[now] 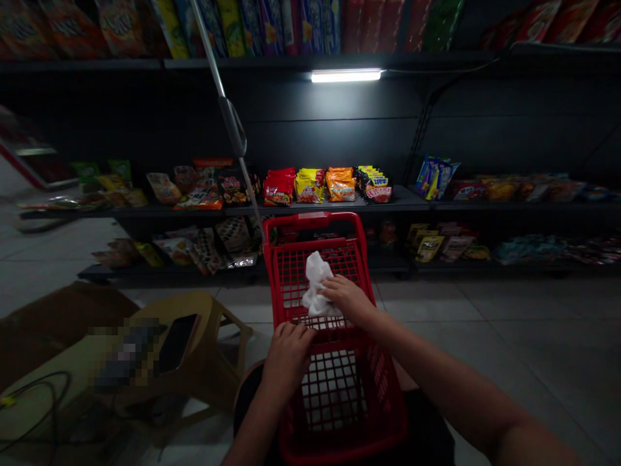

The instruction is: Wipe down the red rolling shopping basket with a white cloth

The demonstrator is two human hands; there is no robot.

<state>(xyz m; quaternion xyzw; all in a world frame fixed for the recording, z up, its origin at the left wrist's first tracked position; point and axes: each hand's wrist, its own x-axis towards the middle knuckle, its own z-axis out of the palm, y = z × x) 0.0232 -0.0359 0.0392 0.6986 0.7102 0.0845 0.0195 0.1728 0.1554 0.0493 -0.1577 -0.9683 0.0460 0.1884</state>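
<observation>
A red plastic shopping basket [392, 395] with grid walls is in front of me, between my legs, tilted so that its open inside faces up. Its red handle [315, 220] points away, toward the shelves. My left hand [291, 346] curls its fingers over the basket's left edge, about midway along. Against the far grid wall, my right hand [348, 296] presses a crumpled white cloth [316, 272], perhaps a tissue, with its fingers bent onto it. Part of the cloth lies hidden under those fingers.
Beyond the basket stand dark shelves [407, 197] with several rows of snack packets [310, 184] and a bright lamp [346, 76]. A thin metal pole [213, 61] rises behind the basket's left side. At left, a yellowish stool [206, 323] carries a phone [178, 343], near a cardboard box [53, 317].
</observation>
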